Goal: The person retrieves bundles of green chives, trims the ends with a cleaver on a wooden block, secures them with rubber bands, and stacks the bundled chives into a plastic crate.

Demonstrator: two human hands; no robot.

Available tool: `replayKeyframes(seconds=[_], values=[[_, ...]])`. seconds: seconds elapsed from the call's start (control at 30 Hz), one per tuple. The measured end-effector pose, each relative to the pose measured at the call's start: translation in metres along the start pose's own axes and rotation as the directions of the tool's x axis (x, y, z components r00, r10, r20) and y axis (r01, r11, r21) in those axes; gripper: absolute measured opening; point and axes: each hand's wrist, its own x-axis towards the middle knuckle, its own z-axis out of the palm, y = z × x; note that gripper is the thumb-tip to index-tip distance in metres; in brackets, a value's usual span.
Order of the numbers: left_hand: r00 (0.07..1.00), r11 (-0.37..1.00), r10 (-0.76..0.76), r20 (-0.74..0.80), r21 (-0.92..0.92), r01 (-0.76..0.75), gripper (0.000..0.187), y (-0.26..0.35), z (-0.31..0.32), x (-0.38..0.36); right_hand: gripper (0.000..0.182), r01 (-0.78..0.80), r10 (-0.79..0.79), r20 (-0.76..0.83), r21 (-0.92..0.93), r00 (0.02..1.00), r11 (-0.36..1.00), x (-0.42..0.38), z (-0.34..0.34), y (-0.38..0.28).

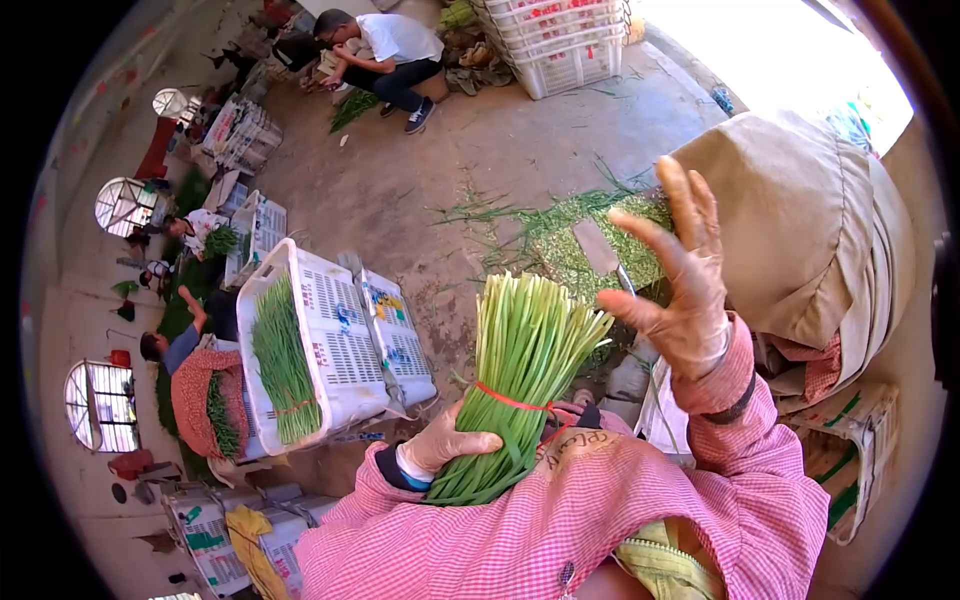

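Note:
My left hand (pixel 445 443), in a thin glove below a pink checked sleeve, grips a thick bundle of green chive stalks (pixel 520 370) tied with a red band. The bundle stands with its pale cut ends upward and rests against my pink sleeve. My right hand (pixel 680 270), also gloved, is raised beside the bundle's cut ends with its fingers spread, and it holds nothing.
A white plastic crate (pixel 335 345) at left holds another tied green bundle (pixel 283 365). A cleaver (pixel 600 252) lies on a heap of green trimmings (pixel 580 235). A tan sack (pixel 800 230) is at right. Several people work farther back, beside stacked white crates (pixel 560 40).

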Motion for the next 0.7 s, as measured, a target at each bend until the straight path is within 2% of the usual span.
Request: replayKeyframes(seconds=[0.03, 0.1, 0.17, 0.23, 0.3, 0.33, 0.37, 0.4, 0.43, 0.47, 0.5, 0.53, 0.57, 0.63, 0.67, 0.7], values=[[0.999, 0.999, 0.015, -0.041, 0.037, -0.014, 0.067, 0.002, -0.001, -0.001, 0.043, 0.122, -0.121, 0.139, -0.003, 0.983, 0.992, 0.004, 0.006, -0.019], [0.994, 0.997, 0.075, -0.074, 0.039, -0.072, 0.063, 0.007, 0.0, -0.008, 0.028, 0.148, -0.146, 0.374, 0.024, 0.916, 0.989, 0.007, 0.038, -0.035], [0.983, 0.985, 0.121, -0.139, 0.14, -0.101, 0.063, 0.004, -0.012, -0.018, 0.022, 0.238, -0.228, 0.377, 0.022, 0.897, 0.971, 0.009, 0.068, -0.035], [0.969, 0.982, 0.165, -0.183, 0.125, -0.143, 0.064, -0.006, -0.029, -0.027, 0.018, 0.269, -0.261, 0.192, -0.016, 0.946, 0.963, 0.025, 0.08, -0.024], [0.953, 0.982, 0.185, -0.24, 0.073, -0.172, 0.063, -0.01, -0.041, -0.042, 0.031, 0.0, -0.005, -0.033, -0.166, 0.999, 0.986, 0.06, 0.088, 0.05], [0.952, 0.983, 0.177, -0.251, 0.0, -0.183, 0.061, -0.007, -0.047, -0.05, 0.048, -0.119, 0.091, -0.09, -0.38, 0.992, 0.918, 0.061, 0.091, 0.073], [0.932, 0.971, 0.231, -0.279, 0.014, -0.237, 0.06, 0.004, -0.047, -0.056, 0.066, -0.23, 0.161, -0.169, -0.566, 0.972, 0.792, 0.066, 0.096, 0.073], [0.906, 0.96, 0.278, -0.319, 0.077, -0.268, 0.059, 0.011, -0.059, -0.061, 0.066, -0.2, 0.143, -0.145, -0.557, 0.979, 0.806, 0.063, 0.11, 0.064], [0.879, 0.947, 0.321, -0.353, 0.144, -0.288, 0.058, 0.019, -0.071, -0.065, 0.079, -0.23, 0.251, 0.111, -0.173, 0.962, 0.958, 0.053, 0.121, 0.038], [0.839, 0.921, 0.389, -0.379, 0.184, -0.344, 0.058, 0.028, -0.078, -0.066, 0.093, -0.341, 0.241, 0.385, 0.216, 0.891, 0.915, 0.042, 0.13, 0.013], [0.797, 0.888, 0.459, -0.393, 0.234, -0.396, 0.058, 0.039, -0.086, -0.065, 0.094, -0.493, 0.191, 0.571, 0.438, 0.799, 0.752, 0.031, 0.151, 0.0], [0.715, 0.82, 0.572, -0.402, 0.324, -0.473, 0.058, 0.048, -0.094, -0.061, 0.096, -0.639, 0.076, 0.711, 0.574, 0.699, 0.513, 0.021, 0.177, -0.011], [0.711, 0.814, 0.579, -0.4, 0.329, -0.478, 0.058, 0.055, -0.1, -0.059, 0.095, -0.64, 0.07, 0.702, 0.597, 0.708, 0.483, 0.019, 0.196, -0.032], [0.586, 0.717, 0.695, -0.418, 0.464, -0.52, 0.062, 0.068, -0.112, -0.057, 0.095, -0.634, 0.061, 0.689, 0.624, 0.722, 0.457, 0.02, 0.222, -0.076], [0.528, 0.713, 0.701, -0.479, 0.46, -0.53, 0.063, 0.074, -0.109, -0.059, 0.089, -0.451, 0.121, 0.51, 0.596, 0.852, 0.665, 0.023, 0.225, -0.098], [0.522, 0.707, 0.707, -0.477, 0.46, -0.536, 0.063, 0.076, -0.114, -0.06, 0.084, -0.26, 0.119, 0.302, 0.485, 0.946, 0.835, 0.025, 0.225, -0.116]])
